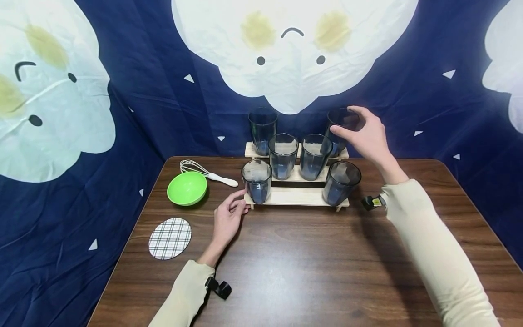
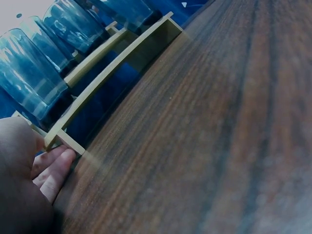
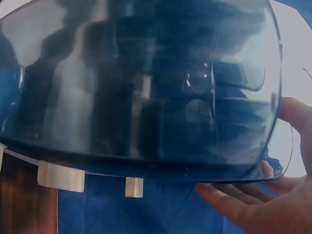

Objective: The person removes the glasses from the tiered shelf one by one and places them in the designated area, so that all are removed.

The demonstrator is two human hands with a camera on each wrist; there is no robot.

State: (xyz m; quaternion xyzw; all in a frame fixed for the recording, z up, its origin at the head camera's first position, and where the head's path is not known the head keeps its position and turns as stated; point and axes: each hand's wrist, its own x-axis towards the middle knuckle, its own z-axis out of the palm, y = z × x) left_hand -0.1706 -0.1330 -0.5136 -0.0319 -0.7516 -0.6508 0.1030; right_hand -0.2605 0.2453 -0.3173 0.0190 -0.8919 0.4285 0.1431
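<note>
A stepped wooden rack [image 1: 296, 196] on the brown table [image 1: 310, 268] carries several blue-tinted glasses. My right hand [image 1: 344, 120] grips the back right glass [image 1: 342, 125] near its rim, on the top step; that glass [image 3: 146, 83] fills the right wrist view, with my fingers [image 3: 243, 204] beneath it. My left hand [image 1: 243, 201] holds the rack's front left corner between thumb and fingers, just under the front left glass [image 1: 256, 180]. In the left wrist view my fingers [image 2: 56, 168] lie against the rack's foot [image 2: 68, 142].
A green bowl [image 1: 187, 187] and a white-handled whisk [image 1: 209, 175] sit left of the rack. Nearer the table's left edge lies a round plaid coaster [image 1: 170, 238]. A blue cloth with white cloud faces [image 1: 292, 54] hangs behind and to the left.
</note>
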